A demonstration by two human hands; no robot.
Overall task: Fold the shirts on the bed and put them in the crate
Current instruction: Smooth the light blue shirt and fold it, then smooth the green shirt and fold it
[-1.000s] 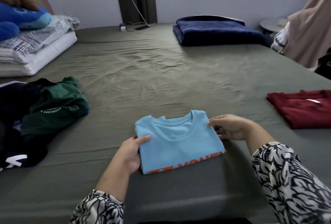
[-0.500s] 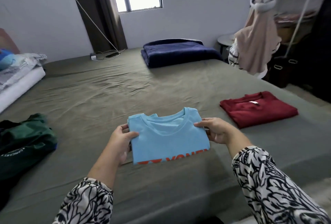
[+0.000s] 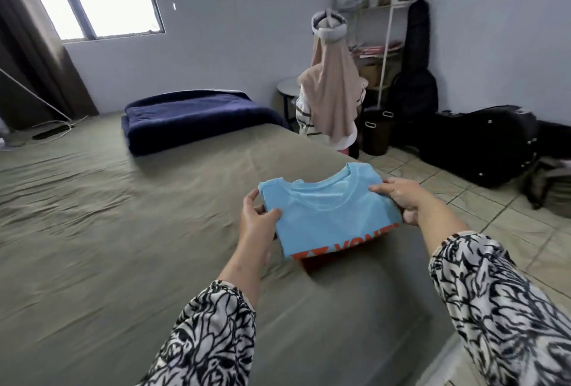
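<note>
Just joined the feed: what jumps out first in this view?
A folded light blue shirt with orange lettering, gripped at its sides by the left hand and right hand, near the bed's right edge. Behind, a folded navy blanket lies at the far end.

Bare hands, forearms uncovered, loose black-and-white leaf-patterned sleeves (image 3: 506, 302)

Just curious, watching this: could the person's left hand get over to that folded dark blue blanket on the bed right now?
Probably not yet. The left hand and right hand both grip the folded blue shirt. The bed lies bare up to the blanket, but it looks far off.
</note>
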